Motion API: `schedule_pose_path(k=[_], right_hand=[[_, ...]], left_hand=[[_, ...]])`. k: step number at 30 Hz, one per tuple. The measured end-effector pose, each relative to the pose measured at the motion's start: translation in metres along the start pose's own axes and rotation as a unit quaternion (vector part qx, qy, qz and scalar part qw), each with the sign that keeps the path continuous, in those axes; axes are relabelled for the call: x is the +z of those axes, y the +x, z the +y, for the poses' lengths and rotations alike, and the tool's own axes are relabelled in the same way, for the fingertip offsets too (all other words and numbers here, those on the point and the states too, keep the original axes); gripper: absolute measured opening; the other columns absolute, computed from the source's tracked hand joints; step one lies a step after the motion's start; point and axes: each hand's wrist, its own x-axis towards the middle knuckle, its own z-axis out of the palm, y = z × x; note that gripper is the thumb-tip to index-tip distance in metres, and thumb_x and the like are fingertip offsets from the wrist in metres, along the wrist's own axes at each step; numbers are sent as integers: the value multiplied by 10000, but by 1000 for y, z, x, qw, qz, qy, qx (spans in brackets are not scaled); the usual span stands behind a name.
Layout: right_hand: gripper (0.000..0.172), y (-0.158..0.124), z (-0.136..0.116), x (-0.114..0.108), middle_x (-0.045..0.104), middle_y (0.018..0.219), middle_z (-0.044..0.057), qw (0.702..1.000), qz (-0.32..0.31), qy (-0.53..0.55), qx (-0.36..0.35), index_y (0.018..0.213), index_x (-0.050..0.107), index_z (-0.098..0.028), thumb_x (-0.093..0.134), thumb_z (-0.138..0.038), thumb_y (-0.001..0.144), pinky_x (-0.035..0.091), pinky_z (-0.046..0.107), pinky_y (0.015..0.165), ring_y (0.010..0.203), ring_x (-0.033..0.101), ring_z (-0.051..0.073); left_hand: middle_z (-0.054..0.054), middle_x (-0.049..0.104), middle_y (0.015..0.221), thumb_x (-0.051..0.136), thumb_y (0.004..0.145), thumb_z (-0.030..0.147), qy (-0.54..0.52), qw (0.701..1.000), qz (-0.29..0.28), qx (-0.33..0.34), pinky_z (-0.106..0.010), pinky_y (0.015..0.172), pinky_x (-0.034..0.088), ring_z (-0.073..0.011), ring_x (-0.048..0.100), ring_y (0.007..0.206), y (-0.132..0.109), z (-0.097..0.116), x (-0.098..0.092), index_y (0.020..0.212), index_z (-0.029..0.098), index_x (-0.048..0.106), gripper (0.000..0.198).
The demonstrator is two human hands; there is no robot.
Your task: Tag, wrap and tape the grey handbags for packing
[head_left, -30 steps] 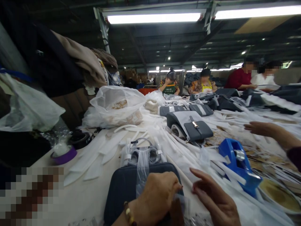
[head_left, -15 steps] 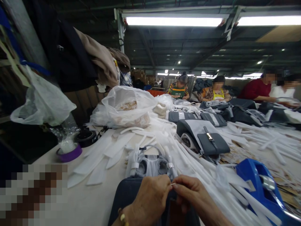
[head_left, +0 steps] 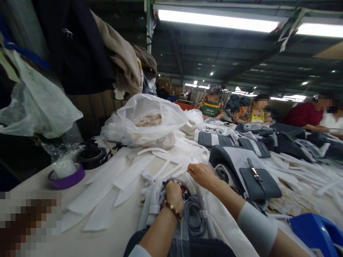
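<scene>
A dark blue backpack point(head_left: 206, 248) lies at the lower middle, its grey straps point(head_left: 195, 216) coiled and wrapped in white foam and clear film. My left hand point(head_left: 174, 196), with a beaded bracelet at the wrist, is closed at the far end of this bag, beside the coiled straps. Its fingertips point down and away, so what they grip is hidden. My right hand point(head_left: 200, 174) is raised beyond the bag to the right, fingers pinched together. Anything between those fingertips is too small to make out. White foam strips lie beneath it.
Flat white foam sheets point(head_left: 104, 189) spread at left, near a purple tape roll point(head_left: 66, 178) and a black tape roll point(head_left: 92, 157). A clear plastic bag point(head_left: 152, 121) stands behind. A grey-blue bag point(head_left: 233, 171) and blue tape dispenser point(head_left: 316, 232) are at right. Several people sit farther back.
My hands were together over the near part of the backpack. They have moved apart and away from me, left to the bag's far end, right beyond it. The view has shifted.
</scene>
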Motion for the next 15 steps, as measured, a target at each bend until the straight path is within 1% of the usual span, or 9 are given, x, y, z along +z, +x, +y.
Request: schedule_pose_path(k=[3, 4, 6, 8, 11, 13, 15], right_hand=[[117, 16, 2, 15, 715, 779, 54, 994, -88, 28, -57, 787, 707, -202, 591, -208, 795, 381, 233, 619, 764, 641, 196], [121, 18, 2, 18, 714, 758, 31, 990, -111, 40, -72, 785, 711, -210, 591, -194, 788, 383, 218, 611, 741, 638, 174], [162, 22, 3, 22, 707, 720, 9, 984, -141, 58, -91, 800, 716, -204, 561, -156, 787, 383, 198, 591, 697, 626, 145], [209, 23, 3, 23, 703, 720, 4, 980, -156, 69, -102, 838, 717, -191, 532, -116, 777, 385, 192, 586, 684, 616, 136], [236, 22, 3, 22, 697, 735, 2, 977, -164, 76, -111, 841, 716, -172, 523, -77, 744, 391, 185, 593, 687, 606, 129], [226, 19, 3, 20, 686, 703, -1, 977, -165, 73, -111, 807, 713, -161, 521, -70, 729, 391, 184, 587, 663, 599, 124], [219, 17, 3, 18, 677, 675, -5, 979, -160, 63, -109, 790, 709, -163, 515, -82, 730, 388, 189, 580, 640, 594, 123]], left_hand=[[-6, 601, 766, 516, 860, 169, -10, 999, 19, -38, -220, 541, 470, -86, 542, 561, 0, -2, 1, 1010, 135, 567, 162], [-1, 605, 726, 516, 825, 120, -11, 999, 22, -41, -206, 520, 450, -84, 531, 529, -1, -1, 0, 1001, 140, 578, 188], [-7, 620, 678, 517, 766, 101, -7, 999, 25, -41, -197, 494, 423, -95, 531, 509, -2, 1, -1, 945, 154, 615, 211], [-24, 634, 658, 523, 727, 125, 5, 999, 25, -35, -203, 485, 411, -111, 537, 515, -2, 3, -1, 823, 150, 647, 158], [-43, 641, 635, 510, 658, 92, 38, 999, 26, -19, -214, 491, 403, -118, 520, 510, -3, 4, -1, 655, 140, 640, 138], [-40, 634, 610, 503, 641, 78, 70, 997, 28, -5, -222, 495, 396, -120, 508, 502, -2, 2, -2, 609, 144, 625, 143], [-27, 612, 576, 503, 667, 85, 110, 994, 25, 14, -231, 494, 388, -124, 503, 498, 0, -2, -4, 583, 149, 604, 146]])
